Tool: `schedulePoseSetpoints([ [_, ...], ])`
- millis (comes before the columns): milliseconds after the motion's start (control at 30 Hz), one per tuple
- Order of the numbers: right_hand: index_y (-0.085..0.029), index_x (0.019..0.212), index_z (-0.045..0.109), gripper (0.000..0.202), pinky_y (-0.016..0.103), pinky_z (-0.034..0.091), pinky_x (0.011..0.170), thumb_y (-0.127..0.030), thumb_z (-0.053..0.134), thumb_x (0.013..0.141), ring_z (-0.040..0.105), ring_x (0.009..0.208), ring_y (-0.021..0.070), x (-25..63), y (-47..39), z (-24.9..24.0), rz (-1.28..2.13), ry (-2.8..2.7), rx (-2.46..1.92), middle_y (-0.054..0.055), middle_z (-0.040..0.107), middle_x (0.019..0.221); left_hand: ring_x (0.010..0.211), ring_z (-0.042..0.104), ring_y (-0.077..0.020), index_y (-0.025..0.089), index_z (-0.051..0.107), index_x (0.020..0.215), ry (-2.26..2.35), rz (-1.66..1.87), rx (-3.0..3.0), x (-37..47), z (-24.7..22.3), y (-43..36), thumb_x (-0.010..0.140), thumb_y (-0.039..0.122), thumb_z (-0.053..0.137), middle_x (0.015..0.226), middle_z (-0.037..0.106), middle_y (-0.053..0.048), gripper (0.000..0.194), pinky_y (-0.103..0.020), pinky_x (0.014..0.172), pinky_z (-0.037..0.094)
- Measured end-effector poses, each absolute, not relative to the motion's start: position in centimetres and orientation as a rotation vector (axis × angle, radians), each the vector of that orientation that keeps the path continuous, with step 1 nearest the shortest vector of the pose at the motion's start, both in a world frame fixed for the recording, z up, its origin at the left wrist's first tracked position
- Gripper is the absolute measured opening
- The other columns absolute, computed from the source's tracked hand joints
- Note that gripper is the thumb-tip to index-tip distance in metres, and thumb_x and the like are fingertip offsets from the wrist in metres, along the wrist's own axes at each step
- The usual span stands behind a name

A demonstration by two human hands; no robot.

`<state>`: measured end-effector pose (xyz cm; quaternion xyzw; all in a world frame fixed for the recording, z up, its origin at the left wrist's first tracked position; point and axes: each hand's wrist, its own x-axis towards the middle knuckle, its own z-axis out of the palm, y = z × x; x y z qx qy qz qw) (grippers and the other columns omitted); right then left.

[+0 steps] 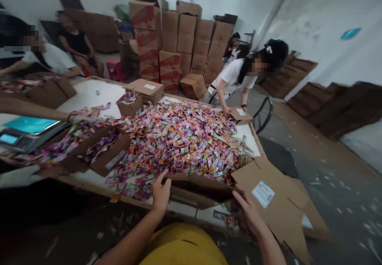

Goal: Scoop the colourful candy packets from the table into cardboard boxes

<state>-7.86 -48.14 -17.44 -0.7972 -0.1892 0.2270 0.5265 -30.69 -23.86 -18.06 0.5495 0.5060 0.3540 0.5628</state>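
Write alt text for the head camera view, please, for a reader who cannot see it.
Left hand and right hand grip an open cardboard box at the edge of a table heaped with colourful sachets. Other people work around it.

White table (89, 92) under heaped colourful sachets (179, 137), cardboard boxes (104, 153), scale (26, 131).

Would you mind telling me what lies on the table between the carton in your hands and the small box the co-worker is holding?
In the head view, a heap of sachets fills that stretch.

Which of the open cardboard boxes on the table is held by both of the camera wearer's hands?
The box at the near table edge, gripped by left hand and right hand.
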Motion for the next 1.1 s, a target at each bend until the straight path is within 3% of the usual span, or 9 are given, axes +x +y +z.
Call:
schedulePoseSetpoints([
  [167,-0.016,0.109,0.062,0.066,0.047,0.048,0.098,-0.056,0.079,0.058,0.063,0.107,0.0314,-9.8,-46.8,-20.8,0.465,-0.435,-1.867,0.014,0.070,0.110,0.136,0.047,-0.0260,0.020,0.055,0.136,0.722,0.608,1.648,-29.6,-17.2,-26.7,0.081,0.047,0.063,0.144,0.054,-0.010,0.063,-0.044,0.117,0.034],
  [267,-0.016,0.101,0.062,0.065,0.049,0.049,0.094,-0.056,0.082,0.053,0.064,0.099,0.0313,-10.0,-45.2,-23.4,0.232,-0.371,-1.970,0.013,0.070,0.102,0.140,0.040,-0.0321,0.025,0.070,0.118,0.434,0.427,1.902,-30.1,-17.8,-26.1,0.064,0.046,0.080,0.141,0.056,-0.011,0.059,-0.050,0.118,0.030],
  [367,-0.016,0.096,0.069,0.055,0.050,0.048,0.096,-0.056,0.079,0.059,0.063,0.103,0.0318,-9.6,-43.8,-22.9,0.245,-0.584,-1.979,0.014,0.071,0.104,0.125,0.056,-0.0353,0.022,0.076,0.091,0.589,0.227,1.989,-31.1,-19.0,-24.0,0.058,0.042,0.084,0.120,0.070,-0.013,0.039,-0.051,0.109,0.040],
  [500,-0.022,0.111,0.072,0.044,0.045,0.048,0.099,-0.051,0.071,0.078,0.063,0.110,0.0279,-10.3,-43.0,-18.2,0.412,-1.015,-1.886,0.011,0.071,0.112,0.104,0.066,-0.0277,0.020,0.062,0.099,0.901,0.394,1.910,-32.0,-20.7,-23.0,0.069,0.039,0.074,0.104,0.071,-0.008,0.037,-0.047,0.098,0.049],
  [600,-0.026,0.122,0.068,0.041,0.045,0.047,0.101,-0.048,0.063,0.088,0.062,0.113,0.0261,-12.3,-43.7,-15.7,0.427,-1.283,-1.954,0.009,0.069,0.120,0.111,0.058,-0.0270,0.019,0.054,0.107,0.966,0.731,1.913,-32.2,-22.1,-23.8,0.068,0.039,0.075,0.110,0.061,-0.009,0.048,-0.047,0.102,0.046],
  [733,-0.019,0.116,0.071,0.041,0.055,0.043,0.105,-0.044,0.069,0.084,0.049,0.128,0.0352,-14.5,-45.2,-16.6,0.107,-1.562,-2.123,0.015,0.058,0.136,0.131,0.043,-0.0355,0.017,0.042,0.132,1.099,0.920,2.057,-32.6,-22.6,-24.2,0.064,0.043,0.080,0.137,0.040,-0.018,0.081,-0.056,0.106,0.041],
  [833,-0.018,0.104,0.073,0.021,0.053,0.046,0.103,-0.026,0.059,0.091,0.054,0.120,0.0302,-15.1,-45.0,-18.7,-0.069,-1.484,-2.170,0.014,0.066,0.119,0.142,0.028,-0.0385,0.027,0.051,0.130,0.762,0.707,2.493,-32.0,-21.1,-23.9,0.079,0.035,0.069,0.149,0.036,-0.015,0.055,-0.068,0.112,0.024],
  [933,-0.020,0.107,0.071,0.029,0.051,0.041,0.108,-0.010,0.050,0.090,0.053,0.118,0.0252,-15.6,-43.8,-20.2,-0.093,-1.494,-2.120,0.010,0.067,0.113,0.139,0.037,-0.0346,0.025,0.064,0.104,0.379,0.420,2.799,-30.5,-19.5,-23.8,0.087,0.019,0.055,0.140,0.052,-0.012,0.020,-0.074,0.112,0.008],
  [1100,-0.015,0.114,0.068,0.030,0.052,0.027,0.116,-0.013,0.051,0.090,0.045,0.124,0.0264,-16.0,-42.3,-21.9,-0.058,-1.545,-2.263,0.010,0.064,0.121,0.137,0.041,-0.0383,0.012,0.064,0.093,0.205,0.359,2.956,-28.1,-19.9,-23.2,0.088,0.026,0.053,0.137,0.050,-0.028,0.019,-0.068,0.114,0.017],
])
